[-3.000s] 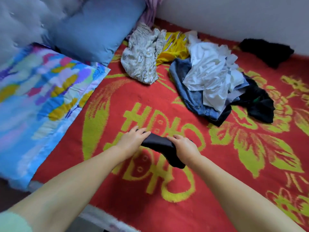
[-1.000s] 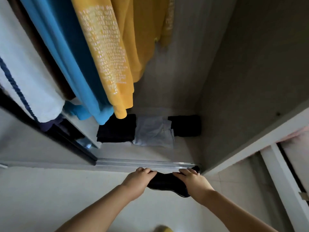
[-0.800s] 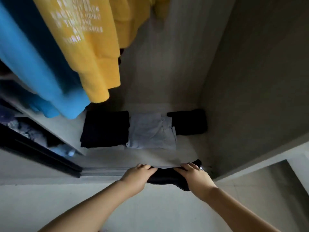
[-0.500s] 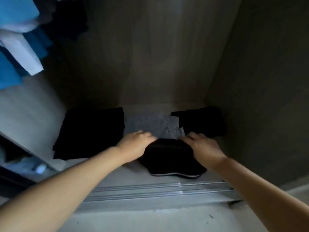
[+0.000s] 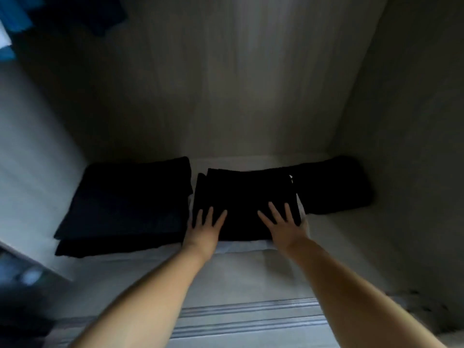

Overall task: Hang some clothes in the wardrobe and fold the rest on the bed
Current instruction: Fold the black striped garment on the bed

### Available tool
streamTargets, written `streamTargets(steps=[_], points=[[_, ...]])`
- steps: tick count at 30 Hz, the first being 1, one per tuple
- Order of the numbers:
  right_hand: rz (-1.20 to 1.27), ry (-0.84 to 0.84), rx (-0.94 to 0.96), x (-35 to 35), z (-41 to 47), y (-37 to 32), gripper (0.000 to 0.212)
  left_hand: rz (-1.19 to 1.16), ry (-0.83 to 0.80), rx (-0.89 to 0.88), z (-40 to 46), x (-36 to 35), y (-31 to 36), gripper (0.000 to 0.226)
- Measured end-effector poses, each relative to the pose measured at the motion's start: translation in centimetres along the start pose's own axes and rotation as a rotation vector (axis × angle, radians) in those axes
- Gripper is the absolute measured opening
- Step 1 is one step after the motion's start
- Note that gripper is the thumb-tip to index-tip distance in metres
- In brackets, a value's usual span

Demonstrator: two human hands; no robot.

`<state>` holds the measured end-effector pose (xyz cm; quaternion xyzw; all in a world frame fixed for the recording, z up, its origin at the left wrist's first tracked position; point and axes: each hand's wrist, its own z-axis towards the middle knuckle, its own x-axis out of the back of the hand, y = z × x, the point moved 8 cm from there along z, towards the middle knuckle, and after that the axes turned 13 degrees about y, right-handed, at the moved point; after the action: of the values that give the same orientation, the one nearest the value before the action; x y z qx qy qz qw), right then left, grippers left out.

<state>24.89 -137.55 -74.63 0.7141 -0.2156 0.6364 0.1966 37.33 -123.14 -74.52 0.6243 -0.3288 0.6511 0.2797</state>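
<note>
Left hand (image 5: 204, 228) and right hand (image 5: 285, 226): both flat, fingers spread and straight, palms down on the near edge of a folded black garment (image 5: 244, 199) at frame centre. Neither hand curls round or pinches the cloth; they press on top of it.

The garment sits on the wardrobe floor (image 5: 251, 275), on top of a pale folded piece (image 5: 241, 247) whose light edge shows just below the hands and at the right side of the dark cloth. Just beside it on the left, nearly touching, a larger dark folded stack (image 5: 125, 207). To its right, against the side wall, another dark folded item (image 5: 331, 184), its left end meeting or slightly overlapped by the centre garment; too dark to say which.

Sliding-door track (image 5: 251, 315) runs across the lower frame, between the forearms. Blue hanging clothes (image 5: 12, 23) in the upper left corner, blurred.

Judgement: the step in hand is stowing a folded piece, now at the settling stage, with the hands smoothing or squaring it on its pile. Next move likely calls for lifting both palms straight up so the fold is not dragged askew, then turning away for another garment.
</note>
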Motion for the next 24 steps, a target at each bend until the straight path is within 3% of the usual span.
streamTargets(steps=[5, 11, 14, 20, 24], points=[[0.0, -0.057, 0.025, -2.1, -0.1, 0.3, 0.086, -0.02, -0.081, 0.039, -0.8, -2.9, -0.2, 0.092], [0.004, -0.08, 0.028, 0.4, -4.1, 0.7, 0.084, 0.095, -0.239, -0.026, -2.1, 0.3, 1.6, 0.09], [0.052, -0.138, -0.029, 2.6, -9.1, 1.8, 0.084, 0.037, -0.219, -0.163, -4.6, 4.4, 5.9, 0.087], [0.125, -0.179, -0.14, 12.1, -17.9, 4.8, 0.076, -0.118, -0.097, -0.362, -8.4, 17.0, 13.9, 0.056], [0.128, -0.199, -0.253, 19.4, -23.7, 6.7, 0.071, -0.08, -0.158, -0.508, -11.4, 25.1, 16.9, 0.053]])
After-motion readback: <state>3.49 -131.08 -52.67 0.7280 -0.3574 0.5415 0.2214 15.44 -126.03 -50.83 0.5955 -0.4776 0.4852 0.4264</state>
